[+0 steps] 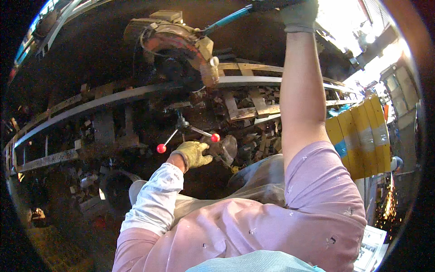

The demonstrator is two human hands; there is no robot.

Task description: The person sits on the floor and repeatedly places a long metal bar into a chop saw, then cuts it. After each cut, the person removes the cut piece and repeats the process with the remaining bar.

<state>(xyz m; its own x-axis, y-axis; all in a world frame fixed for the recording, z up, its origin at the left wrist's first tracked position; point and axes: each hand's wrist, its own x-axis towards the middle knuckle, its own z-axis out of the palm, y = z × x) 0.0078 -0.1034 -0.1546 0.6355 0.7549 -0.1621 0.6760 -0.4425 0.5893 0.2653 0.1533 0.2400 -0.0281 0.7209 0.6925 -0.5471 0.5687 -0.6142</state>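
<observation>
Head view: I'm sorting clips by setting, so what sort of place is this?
Most likely a metal workshop: a chop saw sits over a long steel bar, offcuts litter the floor, and grinding sparks fly at the right edge.

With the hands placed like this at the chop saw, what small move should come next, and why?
Probably pull the saw's blue handle down: the right hand already grips it, a long metal bar lies under the blade, and the left hand rests by the red-knobbed vise crank.

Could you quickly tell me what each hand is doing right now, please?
Left hand: gloved, by the red-knobbed vise handle; grip cannot be told.
Right hand: gloved, closed on the saw's blue lever.
</observation>
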